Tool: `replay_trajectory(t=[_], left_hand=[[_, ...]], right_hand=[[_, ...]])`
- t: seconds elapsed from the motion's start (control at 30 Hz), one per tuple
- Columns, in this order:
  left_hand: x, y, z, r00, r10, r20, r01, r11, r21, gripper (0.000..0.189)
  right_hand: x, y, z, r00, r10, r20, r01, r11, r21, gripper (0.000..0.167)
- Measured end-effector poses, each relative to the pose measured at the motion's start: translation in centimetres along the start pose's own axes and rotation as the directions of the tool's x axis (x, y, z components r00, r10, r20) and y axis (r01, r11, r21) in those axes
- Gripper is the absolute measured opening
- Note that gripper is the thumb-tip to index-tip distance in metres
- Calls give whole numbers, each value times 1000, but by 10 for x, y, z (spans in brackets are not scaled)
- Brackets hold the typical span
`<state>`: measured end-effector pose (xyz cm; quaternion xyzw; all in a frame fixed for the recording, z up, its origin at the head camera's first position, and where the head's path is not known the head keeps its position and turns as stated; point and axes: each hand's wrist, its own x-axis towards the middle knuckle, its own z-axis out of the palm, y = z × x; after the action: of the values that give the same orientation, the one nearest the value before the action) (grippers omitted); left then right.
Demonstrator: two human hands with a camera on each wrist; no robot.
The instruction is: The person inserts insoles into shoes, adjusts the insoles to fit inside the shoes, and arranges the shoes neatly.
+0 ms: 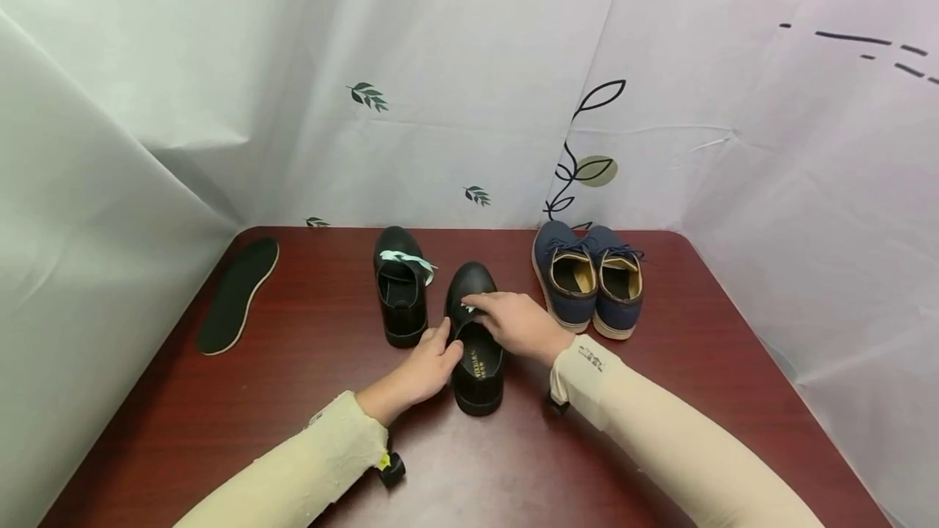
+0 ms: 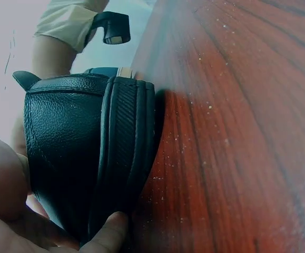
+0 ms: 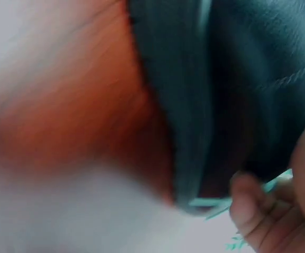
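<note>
A black leather lace-up shoe (image 1: 478, 404) sits on the table with its toe pointing away and gold lettering on its insole. At its left side, my left hand (image 1: 424, 367) holds the shoe, thumb by the opening and a finger along the sole edge in the left wrist view. From the right, my right hand (image 1: 522, 326) reaches over the front of the shoe and pinches at its pale mint shoelace (image 1: 469, 308), which the fingers mostly cover. The right wrist view shows curled fingers (image 3: 247, 205) beside the dark leather.
The matching black shoe (image 1: 403, 316), with a mint lace across its top, stands just left. A pair of navy shoes (image 1: 575, 304) is at the back right. One dark insole (image 1: 238, 296) lies at the far left of the red-brown table (image 1: 308, 300). White curtains (image 1: 455, 63) enclose it.
</note>
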<state>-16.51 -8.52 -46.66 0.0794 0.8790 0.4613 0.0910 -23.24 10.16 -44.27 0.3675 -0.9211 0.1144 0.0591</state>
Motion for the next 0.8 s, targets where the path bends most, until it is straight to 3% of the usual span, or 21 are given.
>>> replay_trajectory(t=[0.13, 0.27, 0.4, 0.57, 0.8], left_hand=[[-1, -1, -1, 1000, -1, 4, 1, 1000, 2, 63], [-2, -1, -3, 1000, -6, 7, 6, 1000, 1, 62], [-3, 1, -4, 1000, -20, 13, 20, 1000, -2, 62], [-1, 1, -4, 999, -40, 37, 39, 999, 12, 62], [0, -1, -4, 1000, -24, 16, 24, 1000, 10, 64]], right_hand=[[-7, 11, 5, 999, 53, -10, -50, 980, 191, 42], [-10, 14, 10, 993, 118, -29, -103, 944, 314, 47], [-10, 19, 15, 993, 119, -18, -102, 908, 407, 44], [-11, 30, 17, 996, 88, -18, -69, 879, 471, 37], [-13, 32, 22, 992, 123, -36, -92, 877, 471, 39]])
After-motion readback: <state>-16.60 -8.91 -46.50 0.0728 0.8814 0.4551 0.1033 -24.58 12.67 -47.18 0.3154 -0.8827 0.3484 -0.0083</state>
